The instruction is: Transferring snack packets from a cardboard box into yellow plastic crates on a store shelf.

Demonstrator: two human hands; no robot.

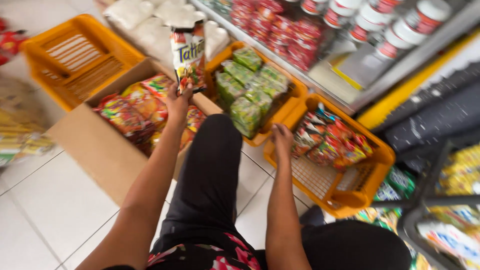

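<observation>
One white snack packet (187,52) gripped in left hand (177,102).

We see orange plastic baskets (345,197) on white floor tiles (55,200), one filled with green packets (250,87), another with red and multicoloured packets (330,142). Our left hand (178,102) lifts a white, red and black snack bag (188,55) over a brown cardboard box (95,145). Our trousers (210,175) are black, the top (200,257) floral pink.
</observation>
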